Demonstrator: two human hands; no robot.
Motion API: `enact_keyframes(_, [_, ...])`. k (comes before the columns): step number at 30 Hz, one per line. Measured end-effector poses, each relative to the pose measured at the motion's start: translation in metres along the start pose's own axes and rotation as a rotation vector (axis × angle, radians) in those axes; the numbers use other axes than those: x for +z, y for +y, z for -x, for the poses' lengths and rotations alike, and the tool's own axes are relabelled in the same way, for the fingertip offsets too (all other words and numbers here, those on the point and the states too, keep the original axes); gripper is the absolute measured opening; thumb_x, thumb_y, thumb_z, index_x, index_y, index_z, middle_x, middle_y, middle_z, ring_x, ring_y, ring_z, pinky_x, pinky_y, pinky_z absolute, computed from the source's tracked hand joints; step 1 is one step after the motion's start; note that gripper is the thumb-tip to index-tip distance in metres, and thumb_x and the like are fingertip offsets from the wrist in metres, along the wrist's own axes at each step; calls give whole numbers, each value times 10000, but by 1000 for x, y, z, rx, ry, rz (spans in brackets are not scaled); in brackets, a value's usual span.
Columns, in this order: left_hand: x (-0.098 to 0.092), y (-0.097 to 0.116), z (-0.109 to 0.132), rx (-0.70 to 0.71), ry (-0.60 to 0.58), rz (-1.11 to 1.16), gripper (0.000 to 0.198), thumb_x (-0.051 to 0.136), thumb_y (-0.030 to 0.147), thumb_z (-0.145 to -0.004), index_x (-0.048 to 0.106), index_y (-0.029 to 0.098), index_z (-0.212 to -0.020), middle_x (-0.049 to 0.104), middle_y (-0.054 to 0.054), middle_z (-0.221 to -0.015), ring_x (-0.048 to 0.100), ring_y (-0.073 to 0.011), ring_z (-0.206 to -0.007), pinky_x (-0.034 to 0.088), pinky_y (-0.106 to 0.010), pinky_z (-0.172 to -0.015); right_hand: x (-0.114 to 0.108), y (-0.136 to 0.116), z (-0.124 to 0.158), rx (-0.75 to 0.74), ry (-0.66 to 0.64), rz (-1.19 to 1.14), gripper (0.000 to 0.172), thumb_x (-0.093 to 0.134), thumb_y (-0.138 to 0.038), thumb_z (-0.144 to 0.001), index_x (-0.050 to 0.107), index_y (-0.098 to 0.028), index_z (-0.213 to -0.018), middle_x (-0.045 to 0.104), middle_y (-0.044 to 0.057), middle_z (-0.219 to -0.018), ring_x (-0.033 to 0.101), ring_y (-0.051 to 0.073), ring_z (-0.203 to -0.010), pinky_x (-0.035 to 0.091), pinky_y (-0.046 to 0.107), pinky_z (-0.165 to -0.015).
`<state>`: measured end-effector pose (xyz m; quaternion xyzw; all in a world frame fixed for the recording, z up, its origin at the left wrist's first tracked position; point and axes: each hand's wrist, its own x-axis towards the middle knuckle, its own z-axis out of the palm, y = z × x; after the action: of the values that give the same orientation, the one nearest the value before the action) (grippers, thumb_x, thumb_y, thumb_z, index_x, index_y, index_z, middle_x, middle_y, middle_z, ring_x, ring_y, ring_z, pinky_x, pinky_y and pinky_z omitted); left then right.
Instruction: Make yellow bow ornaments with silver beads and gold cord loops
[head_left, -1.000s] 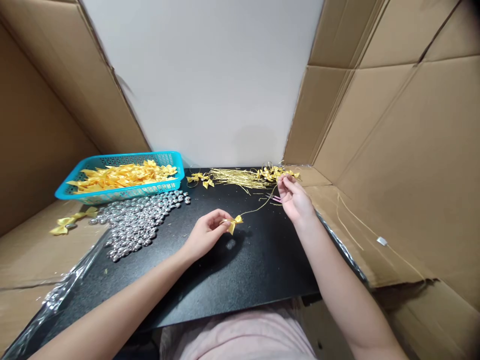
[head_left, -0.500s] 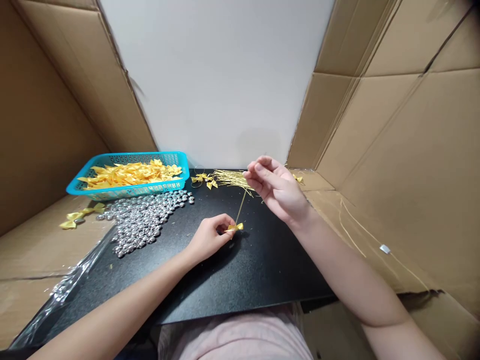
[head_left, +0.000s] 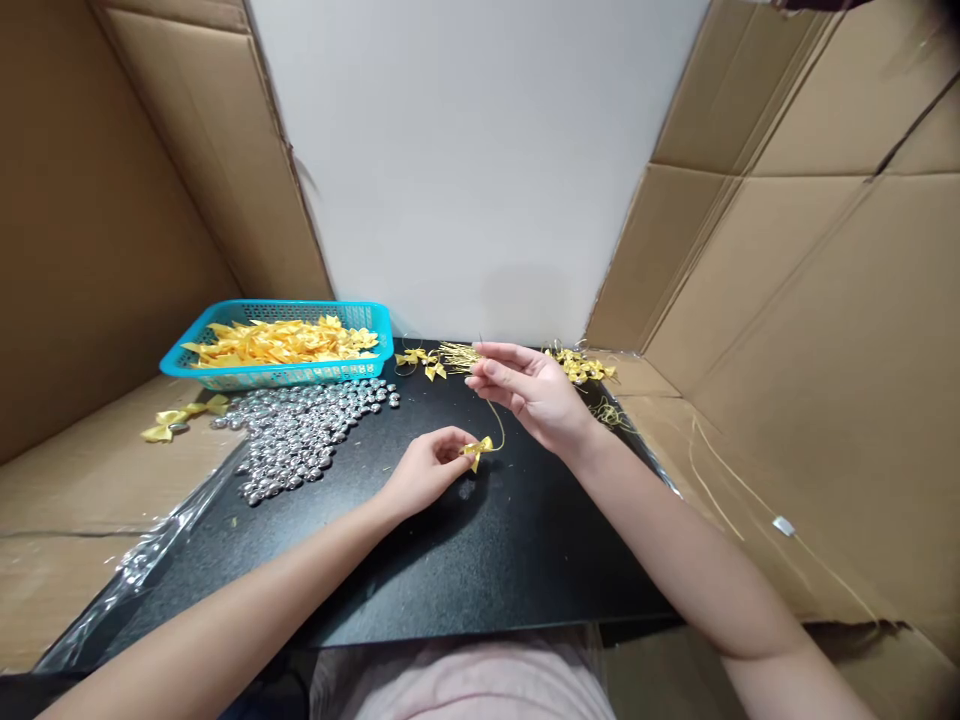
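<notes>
A yellow ribbon bow [head_left: 480, 453] is pinched between the thumb and fingers of the left hand [head_left: 431, 470], just above the black surface [head_left: 480, 570]. From the bow, a gold cord [head_left: 503, 430] is curved upward to the right hand [head_left: 540, 400], by whose drawn-together fingertips it is gripped. The two hands are held apart, the right one higher. Silver beads [head_left: 300, 430] are spread to the left, in front of a turquoise basket [head_left: 184, 365] that is filled with yellow bows [head_left: 285, 342]. Behind the right hand, straight gold strands [head_left: 456, 355] are partly hidden; they are flanked by a small cluster of bows [head_left: 424, 362] and a larger heap of bows [head_left: 581, 365].
</notes>
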<state>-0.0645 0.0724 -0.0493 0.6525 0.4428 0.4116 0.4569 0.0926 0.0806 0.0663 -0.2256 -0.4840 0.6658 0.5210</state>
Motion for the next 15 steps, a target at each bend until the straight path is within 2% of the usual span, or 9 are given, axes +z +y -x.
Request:
enact_keyframes(4, [1,6,4,21,2,-50,199,644,318,-767,659,155,-881,726,-54,-789,667,-193,-715,517,-300,-688,10,4,-6,6,-52,6,217,843,-256,-602,699,-173,-742,733,-21,-701,706,93,-664,592,170,-661])
enact_keyframes(7, [1,11,7,102,8,-184,164,601,282,-798,669,168,-894,726,-45,-798,663,-191,-716,514,-297,-694,14,9,-15,22,-52,29,180,818,-242,-647,674,-179,-733,733,-16,-710,707,95,-674,590,173,-653])
enact_keyframes(11, [0,14,10,250,21,-389,156,551,197,-802,673,195,-899,729,-27,-821,652,-175,-706,501,-282,-708,10,17,-26,57,-16,36,140,774,-211,-702,639,-184,-731,727,-23,-692,701,85,-654,572,157,-619])
enact_keyframes(15, [0,14,11,323,43,-464,197,548,155,-768,665,212,-917,729,-21,-839,653,-177,-731,498,-280,-728,2,24,-29,87,23,36,161,752,-220,-716,596,-186,-734,725,-24,-685,705,96,-661,564,174,-621])
